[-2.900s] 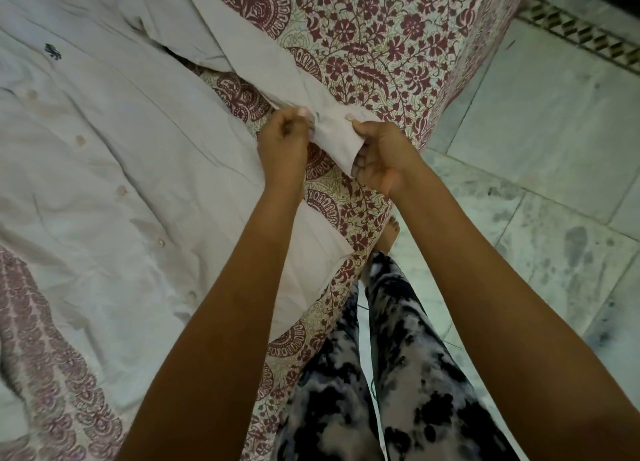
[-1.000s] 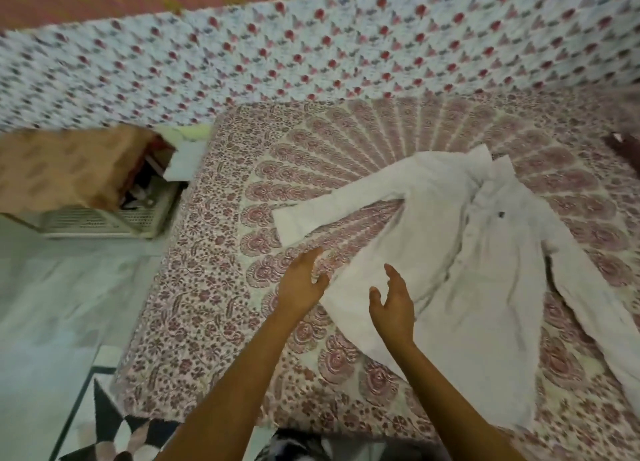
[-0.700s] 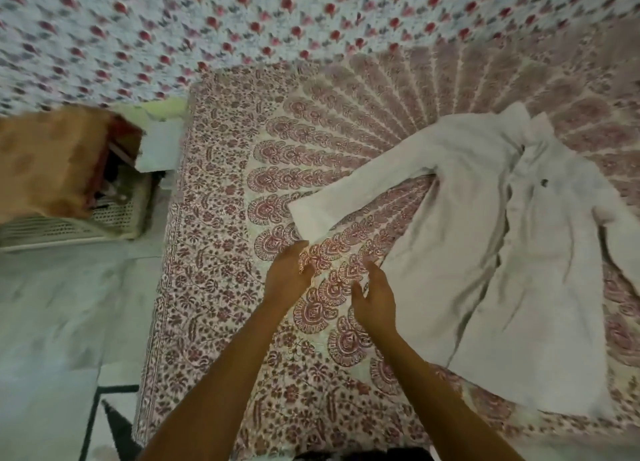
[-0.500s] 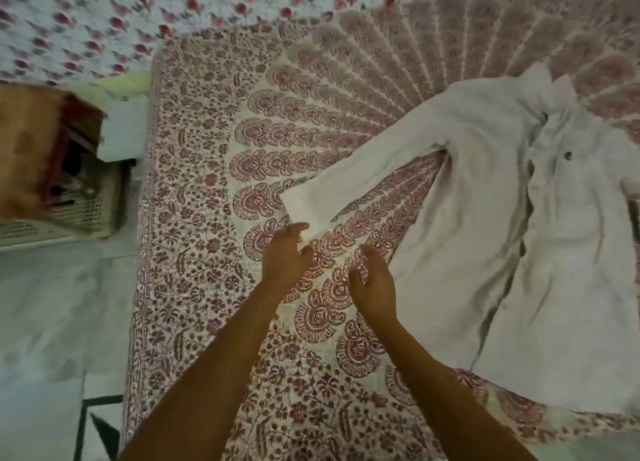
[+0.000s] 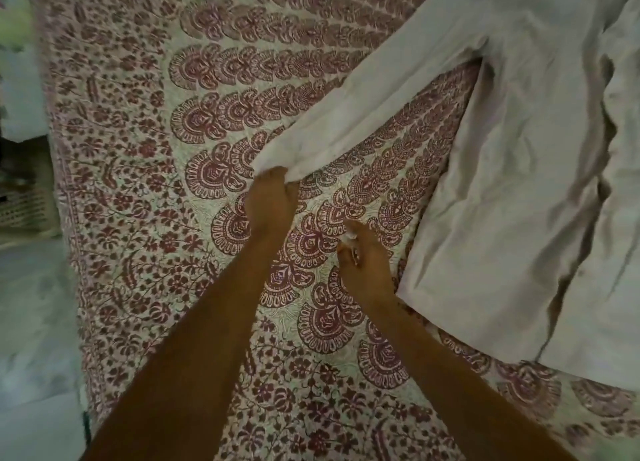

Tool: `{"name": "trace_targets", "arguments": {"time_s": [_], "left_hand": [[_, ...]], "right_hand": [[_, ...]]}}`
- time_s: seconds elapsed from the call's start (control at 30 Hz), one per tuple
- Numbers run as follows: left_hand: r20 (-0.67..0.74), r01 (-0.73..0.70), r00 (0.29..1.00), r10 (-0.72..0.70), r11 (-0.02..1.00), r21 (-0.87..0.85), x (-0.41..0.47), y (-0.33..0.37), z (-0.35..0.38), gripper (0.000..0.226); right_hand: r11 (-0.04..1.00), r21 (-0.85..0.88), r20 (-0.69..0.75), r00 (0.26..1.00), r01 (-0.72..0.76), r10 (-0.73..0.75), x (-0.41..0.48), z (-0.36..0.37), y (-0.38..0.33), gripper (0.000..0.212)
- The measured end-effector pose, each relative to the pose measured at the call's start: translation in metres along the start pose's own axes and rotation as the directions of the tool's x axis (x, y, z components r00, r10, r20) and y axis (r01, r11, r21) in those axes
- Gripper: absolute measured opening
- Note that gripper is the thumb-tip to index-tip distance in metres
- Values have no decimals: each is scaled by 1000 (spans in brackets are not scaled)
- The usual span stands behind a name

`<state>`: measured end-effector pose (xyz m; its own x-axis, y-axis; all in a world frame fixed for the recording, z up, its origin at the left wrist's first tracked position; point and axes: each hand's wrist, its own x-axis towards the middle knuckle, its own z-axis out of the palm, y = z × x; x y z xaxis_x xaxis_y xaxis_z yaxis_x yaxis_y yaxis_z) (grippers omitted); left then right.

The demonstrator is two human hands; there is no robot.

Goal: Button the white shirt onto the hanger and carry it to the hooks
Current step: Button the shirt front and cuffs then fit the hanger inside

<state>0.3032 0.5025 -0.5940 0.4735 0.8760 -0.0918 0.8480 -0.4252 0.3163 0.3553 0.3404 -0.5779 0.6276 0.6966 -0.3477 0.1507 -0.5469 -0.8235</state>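
Note:
The white shirt (image 5: 512,169) lies spread on the bed at the right, its front open. One long sleeve (image 5: 363,110) stretches down to the left. My left hand (image 5: 270,201) grips the cuff end of that sleeve. Just below and to the right, my right hand (image 5: 360,256) hovers over the bedspread with fingers loosely curled and nothing in them, close to the shirt's side edge. No hanger or hooks are in view.
A red and cream patterned bedspread (image 5: 207,114) covers the bed. The bed's left edge runs down the frame, with pale floor (image 5: 31,322) beyond it. A light mesh basket (image 5: 24,207) stands on the floor at the left edge.
My left hand has reached the sleeve cuff and taken hold of it. My head has moved closer, so the shirt fills more of the right side. The right hand stays low beside the shirt.

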Motion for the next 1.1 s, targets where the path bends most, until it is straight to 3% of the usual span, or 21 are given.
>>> {"name": "trace_targets", "arguments": {"time_s": [0.07, 0.1, 0.17, 0.23, 0.3, 0.37, 0.4, 0.47, 0.53, 0.6, 0.63, 0.7, 0.77, 0.83, 0.97, 1.1], "left_hand": [[4, 75, 997, -75, 974, -214, 6, 10, -22, 32], [86, 151, 988, -127, 897, -415, 7, 17, -31, 29], [377, 384, 916, -137, 573, -724, 4, 33, -50, 16], [572, 569, 818, -61, 231, -789, -4, 44, -64, 12], [637, 637, 771, 18, -60, -769, -10, 47, -74, 16], [655, 648, 755, 32, -197, -736, -14, 44, -77, 20], [668, 659, 744, 31, -199, -725, -17, 42, -76, 19], [692, 689, 721, 23, -119, -715, -22, 36, -70, 17], [722, 722, 692, -18, -19, -692, -28, 29, -59, 14], [707, 713, 699, -110, 176, -678, -34, 24, -47, 13], [647, 657, 746, -161, 339, -673, -38, 19, -39, 23], [400, 408, 897, -186, 693, -594, -46, 9, -24, 42], [152, 142, 985, -83, 890, -434, -56, 4, -13, 43], [53, 19, 999, 0, 938, -347, -64, 8, -8, 34], [164, -51, 980, 111, 940, -337, -71, 22, 5, 30], [166, -80, 979, 119, 970, -228, -74, 29, 12, 29]], "right_hand": [[998, 33, 12, 998, -58, 58, 2, 0, -3, 39], [991, 83, 22, 995, -101, 99, 3, -1, -7, 37], [949, 243, 17, 979, -201, 203, 7, -2, -21, 33], [878, 388, -9, 952, -280, 307, 12, -3, -33, 36], [764, 533, 47, 915, -363, 402, 17, -6, -44, 49], [622, 658, 118, 874, -424, 472, 21, -12, -49, 50], [537, 720, 150, 855, -438, 497, 23, -16, -48, 41], [402, 811, 185, 838, -425, 514, 25, -22, -43, 26], [458, 803, 138, 868, -380, 477, 24, -23, -37, 20], [541, 769, 56, 879, -341, 474, 21, -22, -28, 27], [587, 739, -3, 869, -332, 495, 18, -22, -24, 28], [696, 638, -146, 836, -329, 528, 15, -24, -13, 19], [766, 554, -250, 813, -325, 526, 10, -25, -2, 9], [812, 499, -314, 810, -303, 495, 6, -26, 6, 10], [887, 402, -362, 849, -229, 384, 0, -27, 12, 15], [932, 324, -344, 898, -160, 274, -3, -23, 10, 8]]}}
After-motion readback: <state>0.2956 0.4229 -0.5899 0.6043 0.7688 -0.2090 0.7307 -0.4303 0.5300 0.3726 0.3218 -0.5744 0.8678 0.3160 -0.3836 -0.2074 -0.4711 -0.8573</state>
